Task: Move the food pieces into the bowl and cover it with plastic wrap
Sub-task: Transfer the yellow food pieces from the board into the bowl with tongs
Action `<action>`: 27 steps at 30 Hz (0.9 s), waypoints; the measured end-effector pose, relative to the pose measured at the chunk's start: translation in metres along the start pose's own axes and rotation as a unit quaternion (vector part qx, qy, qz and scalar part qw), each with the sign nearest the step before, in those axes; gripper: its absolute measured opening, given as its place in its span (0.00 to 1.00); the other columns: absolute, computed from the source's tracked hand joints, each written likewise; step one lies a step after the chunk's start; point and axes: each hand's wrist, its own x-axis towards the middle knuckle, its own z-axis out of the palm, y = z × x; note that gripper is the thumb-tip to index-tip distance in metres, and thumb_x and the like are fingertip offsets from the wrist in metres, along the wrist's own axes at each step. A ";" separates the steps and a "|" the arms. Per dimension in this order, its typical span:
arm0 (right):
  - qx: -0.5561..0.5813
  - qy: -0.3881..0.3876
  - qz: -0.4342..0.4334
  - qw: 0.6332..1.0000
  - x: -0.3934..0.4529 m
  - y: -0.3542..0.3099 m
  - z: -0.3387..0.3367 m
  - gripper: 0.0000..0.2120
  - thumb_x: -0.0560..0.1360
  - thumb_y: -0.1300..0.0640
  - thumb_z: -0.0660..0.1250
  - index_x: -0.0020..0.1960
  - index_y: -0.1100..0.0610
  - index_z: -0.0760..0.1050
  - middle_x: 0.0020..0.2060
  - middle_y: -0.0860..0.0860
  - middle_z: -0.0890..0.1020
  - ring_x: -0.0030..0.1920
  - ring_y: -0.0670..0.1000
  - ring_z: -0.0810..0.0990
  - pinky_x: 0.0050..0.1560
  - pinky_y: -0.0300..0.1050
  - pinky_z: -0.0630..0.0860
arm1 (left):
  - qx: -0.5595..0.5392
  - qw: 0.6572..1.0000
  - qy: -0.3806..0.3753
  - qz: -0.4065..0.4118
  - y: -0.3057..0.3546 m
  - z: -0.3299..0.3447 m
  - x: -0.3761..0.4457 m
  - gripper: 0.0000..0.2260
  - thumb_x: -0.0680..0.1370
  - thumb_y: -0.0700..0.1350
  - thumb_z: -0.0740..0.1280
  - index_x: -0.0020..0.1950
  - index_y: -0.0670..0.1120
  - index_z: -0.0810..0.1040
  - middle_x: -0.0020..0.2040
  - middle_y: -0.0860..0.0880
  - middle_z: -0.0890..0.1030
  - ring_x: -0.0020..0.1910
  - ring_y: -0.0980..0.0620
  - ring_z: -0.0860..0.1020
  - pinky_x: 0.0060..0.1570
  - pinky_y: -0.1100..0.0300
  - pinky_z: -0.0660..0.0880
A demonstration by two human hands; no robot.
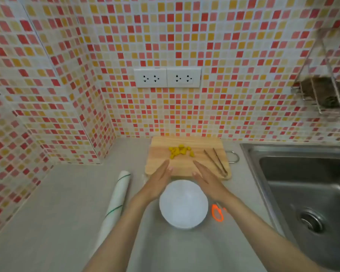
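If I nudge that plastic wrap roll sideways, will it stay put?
Probably not: the plastic wrap roll is a long cylinder lying flat on the smooth counter, so it would likely roll. It looks light, and nothing beside it would stop it.

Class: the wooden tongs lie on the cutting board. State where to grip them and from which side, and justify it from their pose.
Grip the tongs partway along both arms, coming from above with the right hand. The arms lie flat on the cutting board, joined at the near end and spread toward the wall, so the tips point away.
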 end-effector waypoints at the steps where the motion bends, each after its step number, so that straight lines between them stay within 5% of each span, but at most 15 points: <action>1: 0.049 0.000 0.020 0.999 -0.006 0.005 0.007 0.25 0.81 0.49 0.54 0.76 0.52 0.55 0.76 0.50 0.59 0.75 0.48 0.58 0.70 0.40 0.55 | -0.024 1.000 0.014 -0.010 -0.007 0.006 -0.004 0.24 0.81 0.54 0.51 0.76 0.48 0.57 0.77 0.51 0.58 0.75 0.56 0.56 0.68 0.67 0.49; 7: 0.229 0.069 0.083 0.968 -0.030 0.013 0.037 0.20 0.81 0.53 0.54 0.72 0.55 0.64 0.69 0.50 0.70 0.69 0.46 0.66 0.72 0.45 0.60 | -0.162 0.979 0.112 -0.053 -0.039 0.039 -0.022 0.18 0.82 0.49 0.53 0.71 0.48 0.68 0.70 0.52 0.71 0.68 0.58 0.67 0.65 0.66 0.61; 11: 0.275 0.089 0.068 0.955 -0.031 0.012 0.043 0.12 0.81 0.54 0.53 0.56 0.48 0.75 0.59 0.55 0.78 0.58 0.46 0.75 0.62 0.44 0.68 | -0.222 0.960 0.159 -0.060 -0.044 0.051 -0.025 0.16 0.81 0.48 0.57 0.67 0.47 0.74 0.65 0.51 0.77 0.62 0.55 0.74 0.56 0.70 0.70; 16: 0.271 0.122 0.078 0.952 -0.012 0.023 0.034 0.16 0.81 0.52 0.55 0.67 0.51 0.69 0.65 0.48 0.74 0.66 0.46 0.71 0.71 0.50 0.65 | -0.230 0.954 0.182 -0.056 -0.044 0.052 -0.022 0.13 0.81 0.39 0.58 0.58 0.55 0.75 0.55 0.58 0.79 0.55 0.60 0.77 0.49 0.76 0.72; 19: 0.110 0.237 0.017 0.965 0.019 0.031 0.004 0.18 0.79 0.57 0.59 0.68 0.56 0.69 0.67 0.53 0.73 0.66 0.49 0.70 0.69 0.47 0.66 | -0.238 0.952 0.184 -0.062 -0.045 0.050 -0.015 0.14 0.81 0.38 0.57 0.56 0.57 0.75 0.52 0.63 0.80 0.52 0.68 0.77 0.46 0.79 0.71; 21: -0.077 0.291 0.057 0.952 0.042 0.043 -0.014 0.21 0.77 0.55 0.63 0.68 0.59 0.68 0.66 0.59 0.72 0.65 0.58 0.69 0.66 0.50 0.64 | -0.256 0.945 0.192 -0.066 -0.044 0.048 -0.010 0.14 0.81 0.39 0.57 0.54 0.56 0.77 0.50 0.64 0.81 0.51 0.66 0.78 0.46 0.77 0.72; 24: -0.207 0.272 0.184 0.922 0.066 0.063 -0.026 0.31 0.74 0.48 0.66 0.69 0.65 0.64 0.64 0.65 0.69 0.64 0.63 0.66 0.63 0.56 0.62 | -0.274 0.938 0.202 -0.060 -0.042 0.046 -0.003 0.17 0.82 0.40 0.56 0.48 0.58 0.81 0.45 0.63 0.84 0.46 0.65 0.80 0.43 0.74 0.74; 27: -0.255 0.225 0.206 0.918 0.082 0.074 -0.028 0.27 0.74 0.48 0.66 0.65 0.64 0.69 0.61 0.64 0.70 0.62 0.64 0.67 0.62 0.55 0.63 | -0.314 0.921 0.210 -0.095 -0.047 0.046 0.007 0.15 0.82 0.44 0.56 0.50 0.54 0.82 0.51 0.55 0.84 0.51 0.57 0.81 0.50 0.63 0.76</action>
